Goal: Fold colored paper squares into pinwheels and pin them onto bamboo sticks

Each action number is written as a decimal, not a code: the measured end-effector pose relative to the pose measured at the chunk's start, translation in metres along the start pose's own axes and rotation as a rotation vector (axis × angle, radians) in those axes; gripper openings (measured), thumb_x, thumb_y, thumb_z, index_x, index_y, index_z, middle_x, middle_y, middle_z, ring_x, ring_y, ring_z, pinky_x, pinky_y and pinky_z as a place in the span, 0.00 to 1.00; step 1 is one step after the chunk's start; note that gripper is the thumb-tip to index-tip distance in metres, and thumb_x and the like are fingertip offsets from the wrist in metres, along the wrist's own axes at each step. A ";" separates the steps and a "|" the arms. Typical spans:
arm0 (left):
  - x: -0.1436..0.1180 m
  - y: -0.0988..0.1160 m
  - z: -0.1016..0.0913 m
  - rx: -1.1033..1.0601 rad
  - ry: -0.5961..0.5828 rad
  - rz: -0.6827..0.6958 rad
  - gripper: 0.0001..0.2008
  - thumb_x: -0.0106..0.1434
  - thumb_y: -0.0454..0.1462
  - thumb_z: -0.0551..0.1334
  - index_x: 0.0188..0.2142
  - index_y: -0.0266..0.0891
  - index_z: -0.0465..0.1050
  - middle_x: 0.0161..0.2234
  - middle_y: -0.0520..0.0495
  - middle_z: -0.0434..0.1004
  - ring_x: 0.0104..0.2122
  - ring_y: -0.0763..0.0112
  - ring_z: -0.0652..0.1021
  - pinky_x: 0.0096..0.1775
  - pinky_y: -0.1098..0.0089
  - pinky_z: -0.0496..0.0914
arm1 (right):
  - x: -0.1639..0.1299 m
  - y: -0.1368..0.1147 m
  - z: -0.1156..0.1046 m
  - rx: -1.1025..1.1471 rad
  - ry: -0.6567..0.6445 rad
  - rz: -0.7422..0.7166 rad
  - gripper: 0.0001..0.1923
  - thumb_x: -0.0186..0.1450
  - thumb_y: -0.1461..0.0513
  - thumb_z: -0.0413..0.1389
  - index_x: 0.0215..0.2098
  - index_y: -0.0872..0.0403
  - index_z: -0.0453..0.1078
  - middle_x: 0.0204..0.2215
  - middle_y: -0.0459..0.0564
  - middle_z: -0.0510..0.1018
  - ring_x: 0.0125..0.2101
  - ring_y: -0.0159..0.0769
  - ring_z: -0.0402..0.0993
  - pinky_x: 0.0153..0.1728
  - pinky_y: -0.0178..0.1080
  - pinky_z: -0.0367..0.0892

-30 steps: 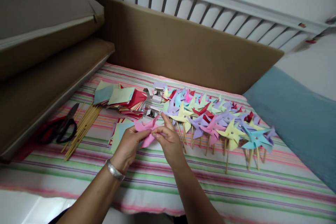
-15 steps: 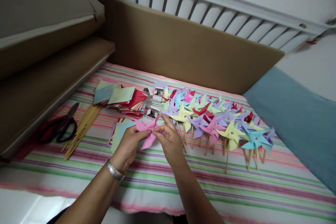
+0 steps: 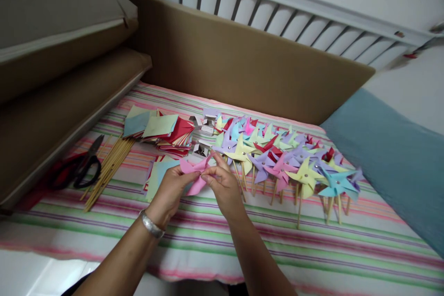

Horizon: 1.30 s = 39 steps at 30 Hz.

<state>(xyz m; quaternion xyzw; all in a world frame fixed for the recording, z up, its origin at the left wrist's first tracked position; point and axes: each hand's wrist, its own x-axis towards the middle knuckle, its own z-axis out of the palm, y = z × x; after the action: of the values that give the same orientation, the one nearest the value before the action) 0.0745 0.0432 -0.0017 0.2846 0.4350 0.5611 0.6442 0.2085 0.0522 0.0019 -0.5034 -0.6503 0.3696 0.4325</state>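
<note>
A pink paper pinwheel [image 3: 197, 186] is between my two hands, its blades folded in to the centre. My left hand [image 3: 175, 182] is closed on its left side, thumb pressed near the middle. From the right, my right hand [image 3: 222, 185] pinches at the pinwheel's centre with thumb and fingers; whether a pin is in that pinch is too small to tell. Just beyond the hands stands a small open box [image 3: 200, 149] with dark bits inside. Coloured paper sheets [image 3: 160, 173] lie partly behind my left hand.
Finished pinwheels on sticks [image 3: 280, 166] crowd the right side of the striped cloth [image 3: 222, 249]. At left are black-handled scissors [image 3: 81, 166], wooden sticks [image 3: 109, 173] and stacks of square paper [image 3: 161, 127]. A brown panel [image 3: 243, 60] rises behind; brown cushions [image 3: 69, 74] border the left.
Both hands stay in nearly the same place. The pink pinwheel has tilted slightly, and the right thumb has shifted a little at its centre.
</note>
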 end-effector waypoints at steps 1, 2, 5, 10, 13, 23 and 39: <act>0.000 0.000 0.000 0.008 -0.001 0.001 0.09 0.45 0.35 0.68 0.29 0.34 0.79 0.27 0.45 0.80 0.30 0.66 0.77 0.37 0.68 0.67 | 0.000 0.000 0.000 0.007 -0.005 0.016 0.03 0.56 0.63 0.57 0.26 0.51 0.73 0.59 0.49 0.61 0.61 0.42 0.49 0.59 0.50 0.45; 0.000 0.000 -0.001 0.016 -0.003 0.002 0.09 0.45 0.35 0.68 0.29 0.34 0.79 0.27 0.45 0.80 0.30 0.66 0.76 0.37 0.68 0.67 | 0.001 0.000 -0.001 0.012 -0.009 0.031 0.03 0.55 0.63 0.57 0.25 0.52 0.73 0.59 0.49 0.61 0.61 0.42 0.50 0.59 0.49 0.45; -0.001 0.001 -0.001 0.030 -0.010 0.000 0.09 0.46 0.34 0.68 0.30 0.35 0.79 0.28 0.46 0.80 0.30 0.68 0.76 0.36 0.70 0.66 | 0.001 -0.001 -0.002 0.019 -0.011 0.057 0.03 0.55 0.63 0.57 0.25 0.52 0.73 0.58 0.50 0.63 0.60 0.43 0.51 0.58 0.49 0.46; -0.001 0.001 0.001 0.060 0.005 0.004 0.08 0.46 0.35 0.68 0.28 0.35 0.79 0.26 0.47 0.80 0.28 0.70 0.75 0.34 0.72 0.65 | 0.001 -0.001 -0.002 0.054 -0.003 0.091 0.03 0.54 0.62 0.57 0.25 0.52 0.73 0.55 0.51 0.67 0.58 0.43 0.57 0.55 0.48 0.52; -0.001 0.001 0.002 0.099 0.031 0.026 0.07 0.45 0.35 0.68 0.27 0.35 0.79 0.24 0.49 0.79 0.25 0.72 0.73 0.30 0.73 0.64 | 0.001 0.001 0.000 0.100 0.020 0.125 0.03 0.53 0.61 0.58 0.25 0.53 0.73 0.51 0.52 0.70 0.54 0.44 0.63 0.51 0.45 0.58; -0.002 -0.002 0.003 0.155 0.042 0.062 0.09 0.47 0.37 0.67 0.28 0.34 0.77 0.24 0.50 0.77 0.24 0.73 0.72 0.29 0.74 0.63 | 0.000 0.004 0.002 0.246 0.033 0.129 0.03 0.53 0.61 0.58 0.25 0.54 0.72 0.29 0.47 0.75 0.33 0.35 0.69 0.38 0.38 0.63; -0.003 0.002 0.003 0.017 -0.127 -0.025 0.10 0.47 0.35 0.69 0.33 0.36 0.78 0.30 0.49 0.80 0.30 0.73 0.76 0.35 0.74 0.67 | 0.001 -0.001 0.000 0.362 0.063 0.249 0.04 0.49 0.62 0.60 0.23 0.55 0.71 0.20 0.42 0.71 0.24 0.30 0.64 0.28 0.34 0.59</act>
<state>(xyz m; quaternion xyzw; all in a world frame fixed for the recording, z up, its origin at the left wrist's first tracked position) 0.0764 0.0409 0.0024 0.3195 0.4015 0.5303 0.6749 0.2083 0.0526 0.0028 -0.5054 -0.4923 0.5148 0.4870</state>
